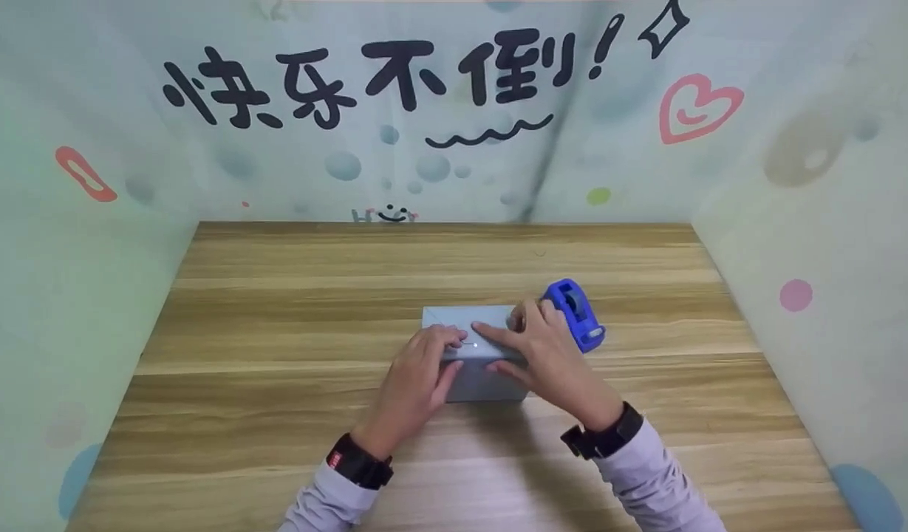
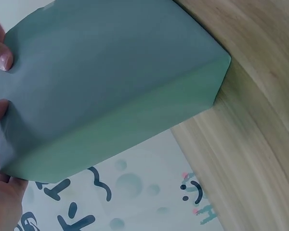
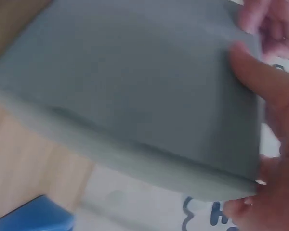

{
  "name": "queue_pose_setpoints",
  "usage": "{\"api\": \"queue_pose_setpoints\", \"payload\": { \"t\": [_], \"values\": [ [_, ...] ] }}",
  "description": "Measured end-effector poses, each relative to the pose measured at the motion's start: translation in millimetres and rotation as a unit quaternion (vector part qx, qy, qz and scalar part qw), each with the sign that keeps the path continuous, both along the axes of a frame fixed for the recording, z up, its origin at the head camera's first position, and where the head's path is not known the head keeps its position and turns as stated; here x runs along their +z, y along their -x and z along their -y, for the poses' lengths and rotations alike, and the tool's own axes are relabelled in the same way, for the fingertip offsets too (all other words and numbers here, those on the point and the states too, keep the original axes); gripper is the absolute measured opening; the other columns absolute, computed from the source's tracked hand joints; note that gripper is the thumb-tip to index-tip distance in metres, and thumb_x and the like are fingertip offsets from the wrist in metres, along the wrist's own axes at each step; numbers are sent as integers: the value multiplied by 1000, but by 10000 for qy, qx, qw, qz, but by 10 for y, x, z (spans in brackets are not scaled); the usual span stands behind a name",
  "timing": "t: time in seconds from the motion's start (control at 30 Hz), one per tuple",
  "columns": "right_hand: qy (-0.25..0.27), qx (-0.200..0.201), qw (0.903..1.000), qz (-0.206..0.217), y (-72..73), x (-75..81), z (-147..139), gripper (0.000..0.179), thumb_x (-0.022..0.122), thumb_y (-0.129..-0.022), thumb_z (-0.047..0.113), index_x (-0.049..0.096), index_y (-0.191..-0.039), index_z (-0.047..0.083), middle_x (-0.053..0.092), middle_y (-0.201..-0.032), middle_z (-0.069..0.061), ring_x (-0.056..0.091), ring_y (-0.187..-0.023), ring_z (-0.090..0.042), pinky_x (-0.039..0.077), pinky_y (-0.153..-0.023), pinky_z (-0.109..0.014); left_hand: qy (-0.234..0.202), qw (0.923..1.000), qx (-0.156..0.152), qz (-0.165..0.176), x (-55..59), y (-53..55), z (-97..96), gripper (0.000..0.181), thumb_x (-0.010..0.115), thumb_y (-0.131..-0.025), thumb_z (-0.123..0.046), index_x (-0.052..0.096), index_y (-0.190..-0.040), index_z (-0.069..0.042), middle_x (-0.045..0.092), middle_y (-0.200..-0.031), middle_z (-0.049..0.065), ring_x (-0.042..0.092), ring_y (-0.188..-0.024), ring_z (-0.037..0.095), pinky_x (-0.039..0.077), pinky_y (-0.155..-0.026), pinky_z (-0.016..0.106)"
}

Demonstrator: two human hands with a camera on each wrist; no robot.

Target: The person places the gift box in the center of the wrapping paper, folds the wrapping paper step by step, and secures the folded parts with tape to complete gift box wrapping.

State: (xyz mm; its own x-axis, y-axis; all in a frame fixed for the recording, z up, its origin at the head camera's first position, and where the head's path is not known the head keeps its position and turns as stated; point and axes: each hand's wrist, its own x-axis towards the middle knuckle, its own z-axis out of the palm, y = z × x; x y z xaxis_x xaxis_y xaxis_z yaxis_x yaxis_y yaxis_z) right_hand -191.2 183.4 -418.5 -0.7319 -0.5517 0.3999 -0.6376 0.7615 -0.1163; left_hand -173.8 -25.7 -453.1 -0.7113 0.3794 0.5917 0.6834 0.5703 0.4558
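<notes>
A box-shaped thing with a smooth grey-blue, paper-like surface sits on the table in the head view. It fills much of the left wrist view too, where a greener side face shows. My left hand holds its near top edge, fingers bent over the top and thumb on the front face. From the other side, my right hand grips the same edge with its thumb in front and forefinger stretched across the top. The other right fingers curl near the far right corner. Whatever lies beneath those fingers is hidden.
Just right of the box and my right hand stands a blue tape dispenser. The wooden table meets a printed backdrop at the back, with pale side walls left and right.
</notes>
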Motion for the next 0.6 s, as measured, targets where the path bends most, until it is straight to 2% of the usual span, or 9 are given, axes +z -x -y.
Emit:
{"api": "queue_pose_setpoints", "payload": {
  "t": [0.07,0.13,0.17,0.27,0.33,0.4,0.5,0.6],
  "values": [
    [51,76,9984,-566,0,-84,-21,48,71,-77,41,61,-123,33,50,-100,-8,40,-87,-26,33,-76,-39,-55,10000,-22,-77,-11,2,9,30,64,-86,-6,50,-112,-7,57,-113,3,52,-114,16,42,-102,34],
    [47,225,9954,-926,11,-134,-49,45,69,-79,42,60,-123,35,51,-115,-13,45,-101,-34,35,-89,-50,-105,9998,-54,-183,-21,3,15,29,64,-86,-6,51,-112,-6,57,-113,4,52,-115,17,39,-105,35],
    [26,344,9942,-1023,25,-147,-67,45,68,-80,41,59,-124,36,50,-124,-15,44,-110,-39,31,-95,-57,-147,9996,-80,-220,-29,4,17,29,63,-86,-6,51,-112,-5,57,-113,4,52,-116,17,37,-107,35],
    [-39,764,9941,-766,69,-143,-134,46,67,-83,38,56,-128,36,40,-142,-17,34,-127,-47,21,-102,-69,-349,9991,-198,-139,-45,6,26,29,62,-87,-7,49,-113,-4,57,-117,6,51,-119,18,30,-112,36],
    [13,971,9946,-367,85,-128,-167,47,67,-84,34,54,-130,35,38,-146,-17,35,-129,-45,25,-102,-67,-516,9983,-255,3,-69,8,32,30,62,-88,-8,48,-115,-4,55,-123,6,48,-123,19,28,-113,35],
    [114,1011,9948,-66,94,-120,-181,47,67,-84,33,54,-129,35,40,-144,-15,41,-124,-39,34,-100,-59,-680,9973,-183,223,-105,6,40,35,61,-88,-7,46,-121,-3,49,-131,8,42,-129,21,26,-114,34],
    [170,717,9972,94,73,-110,-150,45,65,-84,38,54,-129,37,46,-140,-14,48,-109,-33,41,-88,-47,-824,9934,170,785,-182,-4,51,54,60,-89,-7,35,-136,-6,34,-146,8,30,-138,22,25,-114,35],
    [153,237,9995,169,11,-98,-80,44,60,-87,44,52,-130,39,48,-136,-15,48,-101,-31,40,-78,-41,-870,9824,493,1576,-257,-22,50,77,60,-89,-10,11,-149,-12,17,-155,10,20,-142,24,23,-114,39]
  ]
}}
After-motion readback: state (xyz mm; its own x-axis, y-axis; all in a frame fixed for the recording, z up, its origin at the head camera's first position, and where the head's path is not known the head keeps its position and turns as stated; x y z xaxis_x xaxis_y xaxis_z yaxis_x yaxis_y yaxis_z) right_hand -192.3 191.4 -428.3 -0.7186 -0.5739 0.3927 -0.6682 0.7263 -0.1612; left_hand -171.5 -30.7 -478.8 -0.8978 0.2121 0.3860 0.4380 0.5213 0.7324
